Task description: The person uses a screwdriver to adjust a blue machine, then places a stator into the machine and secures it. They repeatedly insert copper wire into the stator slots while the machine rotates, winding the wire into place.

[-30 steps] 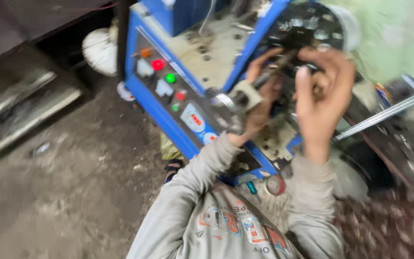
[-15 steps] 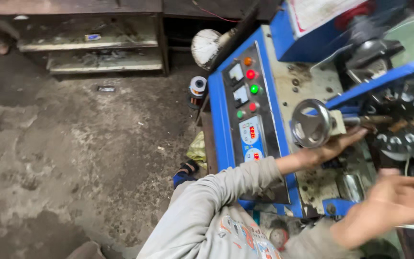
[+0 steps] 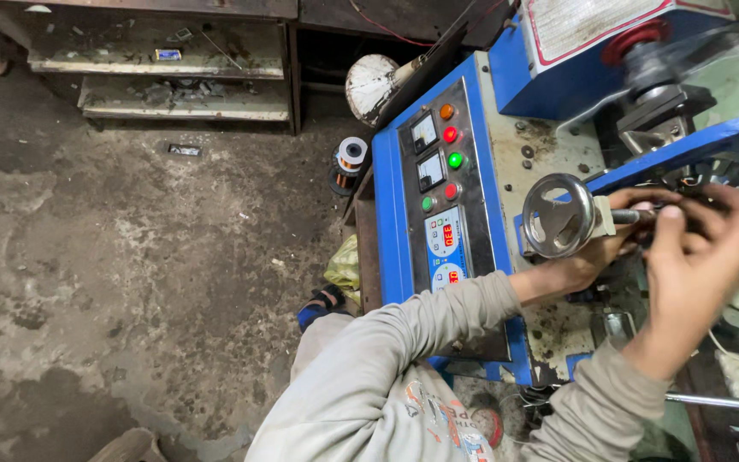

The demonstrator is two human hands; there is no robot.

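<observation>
Dusty shelves (image 3: 173,64) held scattered scraps; a wire spool (image 3: 350,160) stood on the floor beside the blue control panel (image 3: 438,201); the left hand (image 3: 613,235) cupped behind the metal handwheel (image 3: 558,216); the right hand (image 3: 699,252), fingers curled, pinched something blurred beside it; its grip was unclear.

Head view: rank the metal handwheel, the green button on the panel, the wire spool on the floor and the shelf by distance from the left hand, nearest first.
1. Metal handwheel: right beside the left hand, at its fingers.
2. Green button: on the blue control panel, further left.
3. Wire spool: on the floor, past the machine's left edge.
4. Shelf: top left, against the back.
</observation>
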